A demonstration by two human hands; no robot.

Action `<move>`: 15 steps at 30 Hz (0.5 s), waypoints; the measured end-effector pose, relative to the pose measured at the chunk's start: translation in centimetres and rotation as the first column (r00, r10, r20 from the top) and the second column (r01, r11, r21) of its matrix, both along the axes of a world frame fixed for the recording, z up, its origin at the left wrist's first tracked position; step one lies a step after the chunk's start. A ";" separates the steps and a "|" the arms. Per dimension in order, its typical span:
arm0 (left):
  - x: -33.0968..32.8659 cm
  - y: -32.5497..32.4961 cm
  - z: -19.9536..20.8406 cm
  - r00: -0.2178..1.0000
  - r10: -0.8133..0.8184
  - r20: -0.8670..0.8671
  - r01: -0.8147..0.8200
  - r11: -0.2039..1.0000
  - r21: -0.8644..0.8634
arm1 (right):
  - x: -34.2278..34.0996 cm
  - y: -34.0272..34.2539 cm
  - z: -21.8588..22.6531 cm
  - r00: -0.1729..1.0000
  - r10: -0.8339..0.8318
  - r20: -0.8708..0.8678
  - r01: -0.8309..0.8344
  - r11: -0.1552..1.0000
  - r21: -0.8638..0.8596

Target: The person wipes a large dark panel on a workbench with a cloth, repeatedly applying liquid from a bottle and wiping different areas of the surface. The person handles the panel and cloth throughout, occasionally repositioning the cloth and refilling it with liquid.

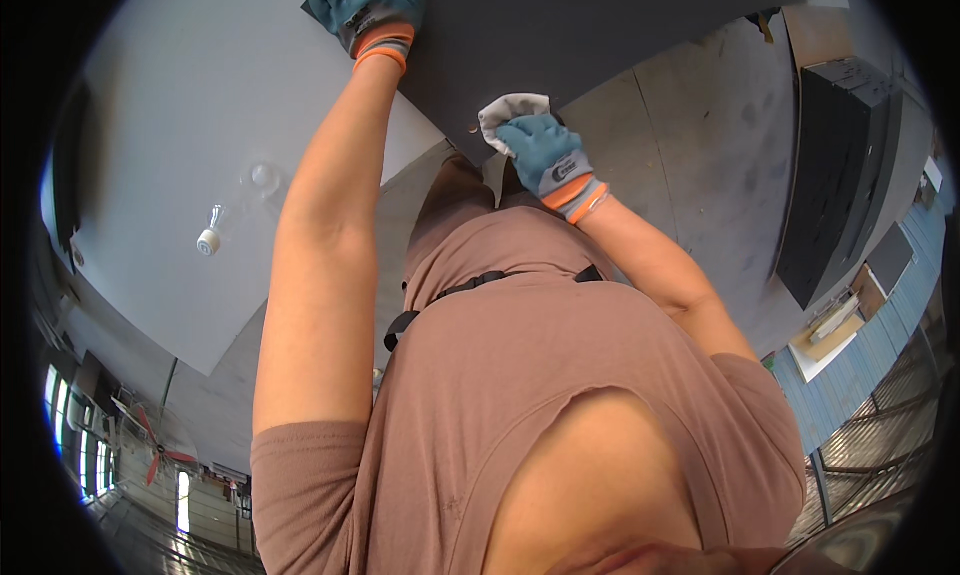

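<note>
A large dark grey panel [560, 35] spans the top of the view, one corner pointing toward my body. My left hand [372, 10], in a blue-grey glove with an orange cuff, lies on the panel's left part with its fingers stretched out. The upper edge of the picture cuts some fingertips. Near the panel's closest corner, my gloved right hand [547, 155] grips a crumpled white cloth [513, 105] with darker smudges. The cloth rests at the panel's edge. Beneath the panel's left side extends a light grey sheet or tabletop [190, 105].
On the light grey surface lies a small clear bottle with a white cap [209, 237], beside a round transparent object [263, 180]. A stack of dark panels [840, 175] stands at the right. Concrete floor [690, 155] shows between. A red-bladed fan [155, 452] is at the lower left.
</note>
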State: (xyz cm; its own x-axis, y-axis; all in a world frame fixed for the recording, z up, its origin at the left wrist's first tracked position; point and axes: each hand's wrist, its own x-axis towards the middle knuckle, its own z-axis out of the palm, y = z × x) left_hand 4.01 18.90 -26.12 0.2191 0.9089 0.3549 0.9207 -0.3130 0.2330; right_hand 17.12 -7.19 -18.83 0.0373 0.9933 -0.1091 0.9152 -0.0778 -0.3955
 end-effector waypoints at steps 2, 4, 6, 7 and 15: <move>-0.3 0.0 -0.4 1.000 0.005 -0.002 -0.005 1.000 0.019 | 0.9 0.3 0.3 0.998 -0.060 0.021 0.060 0.998 -0.010; -0.5 0.0 -0.6 1.000 0.005 0.016 -0.006 0.999 0.034 | 5.9 2.3 -0.5 0.993 -0.094 -0.069 0.103 0.985 0.137; -0.3 0.4 -0.4 1.000 -0.004 -0.008 0.004 1.000 0.006 | 9.9 3.8 0.4 0.956 -0.287 -0.053 0.286 0.958 -0.033; -0.3 0.3 -0.3 1.000 -0.008 -0.021 0.008 1.000 -0.012 | 10.3 3.9 -0.2 0.957 -0.288 -0.014 0.288 0.950 0.121; -0.6 0.4 -0.9 0.999 -0.001 -0.035 0.001 1.000 0.009 | 0.8 0.5 -1.4 0.982 -0.184 -0.045 0.187 0.978 0.096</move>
State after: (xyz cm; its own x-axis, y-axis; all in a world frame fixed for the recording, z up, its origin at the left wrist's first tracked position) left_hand 3.43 19.27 -27.00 0.2321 0.9053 0.3556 0.9280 -0.3157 0.1978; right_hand 17.94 -6.67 -20.26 0.2198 0.9754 -0.0147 0.8735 -0.2035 -0.4423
